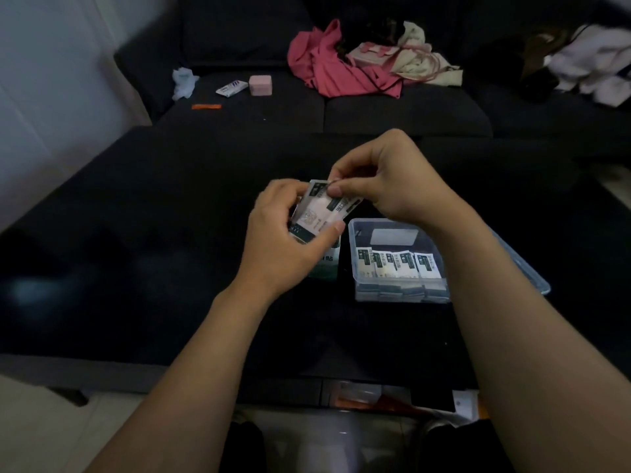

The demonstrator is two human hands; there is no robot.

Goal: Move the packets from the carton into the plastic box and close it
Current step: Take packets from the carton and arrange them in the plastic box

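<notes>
A person sits at a dark, glossy table (170, 268), both bare forearms reaching forward over it. The left hand (283, 233) curls around a bunch of small white paper packets with dark green labels (319, 213), thumb pressed against their lower edge, holding them above a white and green cardboard carton (326, 266) that lies on the table under the hand. The right hand (386, 182) pinches the top edge of one of those packets between thumb and fingertips.

Just to the right of the carton stands a clear rectangular plastic box (399, 291), open. A row of the same packets (396, 264) stands upright along its near side, and the far half shows a bare bottom. The box's clear lid (526, 268) lies behind the right forearm.

Beyond the table is a dark sofa (375, 107) holding a pink garment (327, 70), a small pink box (260, 85) and crumpled white tissue (183, 81).
</notes>
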